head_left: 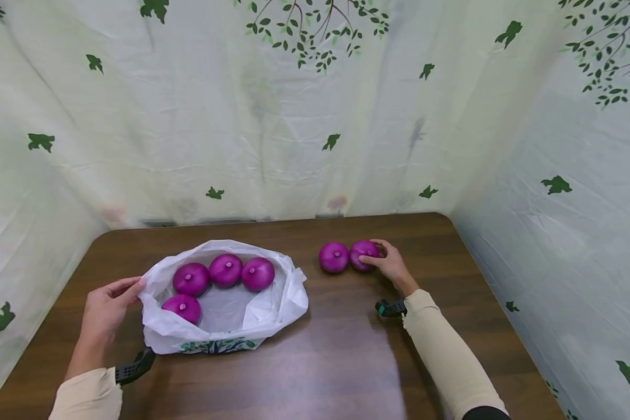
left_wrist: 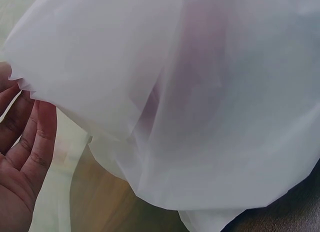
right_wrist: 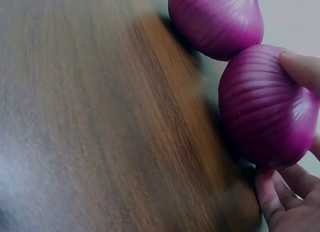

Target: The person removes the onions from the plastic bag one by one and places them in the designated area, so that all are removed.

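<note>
A white plastic bag [head_left: 283, 312] stands with its mouth spread wide, and several purple onions [head_left: 226, 270] lie inside along its back and left. My left hand [head_left: 105, 309] pinches the bag's left rim between thumb and fingers; the left wrist view shows the fingers [left_wrist: 46, 127] at the thin edge of the plastic. To the right of the bag, my right hand [head_left: 394, 267] grips a purple onion [right_wrist: 265, 112], thumb on one side and fingers on the other. Another onion [head_left: 333, 257] sits just left of it, touching or nearly so.
The brown wooden table [head_left: 336, 356] has a rounded far right corner. A whitish curtain [head_left: 294, 146] printed with green leaves hangs behind it and along both sides. Green print shows on the bag's front. A dark band is on each wrist.
</note>
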### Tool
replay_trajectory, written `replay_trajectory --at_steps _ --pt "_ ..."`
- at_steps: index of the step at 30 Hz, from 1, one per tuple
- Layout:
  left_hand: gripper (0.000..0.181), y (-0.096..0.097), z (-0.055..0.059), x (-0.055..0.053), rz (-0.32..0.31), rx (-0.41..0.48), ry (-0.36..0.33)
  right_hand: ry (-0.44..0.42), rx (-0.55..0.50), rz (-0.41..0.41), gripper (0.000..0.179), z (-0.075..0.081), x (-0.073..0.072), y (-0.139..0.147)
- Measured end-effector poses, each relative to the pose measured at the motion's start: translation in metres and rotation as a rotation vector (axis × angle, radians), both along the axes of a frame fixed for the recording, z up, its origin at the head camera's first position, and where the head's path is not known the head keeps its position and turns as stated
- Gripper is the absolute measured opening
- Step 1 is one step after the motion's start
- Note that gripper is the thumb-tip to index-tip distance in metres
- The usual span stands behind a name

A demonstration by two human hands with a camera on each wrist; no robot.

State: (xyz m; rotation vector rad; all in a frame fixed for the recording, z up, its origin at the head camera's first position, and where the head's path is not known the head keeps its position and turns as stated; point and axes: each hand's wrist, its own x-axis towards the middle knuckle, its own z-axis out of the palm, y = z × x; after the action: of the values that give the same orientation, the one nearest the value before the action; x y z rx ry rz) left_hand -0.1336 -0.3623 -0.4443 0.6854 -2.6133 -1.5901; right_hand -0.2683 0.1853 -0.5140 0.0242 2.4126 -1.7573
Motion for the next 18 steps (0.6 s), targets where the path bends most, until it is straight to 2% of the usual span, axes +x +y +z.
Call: replay_trajectory --at_steps 1,7,13,18 --pt "0.067 0.000 0.000 0.000 0.000 -0.001 0.000 0.009 0.004 -0.003 0.070 -0.006 -0.003 0.001" --pt "0.068 -0.001 0.000 0.000 -0.003 -0.012 -0.007 0.029 0.008 0.009 0.072 -0.007 -0.003 -0.001" --pt "0.066 -0.001 0.000 0.001 -0.002 -0.014 -0.011 0.023 0.028 0.021 0.074 -0.005 -0.002 0.000" --pt "0.064 -0.002 0.000 0.001 -0.011 -0.003 -0.003 0.039 0.020 0.023 0.075 0.003 -0.003 -0.003"
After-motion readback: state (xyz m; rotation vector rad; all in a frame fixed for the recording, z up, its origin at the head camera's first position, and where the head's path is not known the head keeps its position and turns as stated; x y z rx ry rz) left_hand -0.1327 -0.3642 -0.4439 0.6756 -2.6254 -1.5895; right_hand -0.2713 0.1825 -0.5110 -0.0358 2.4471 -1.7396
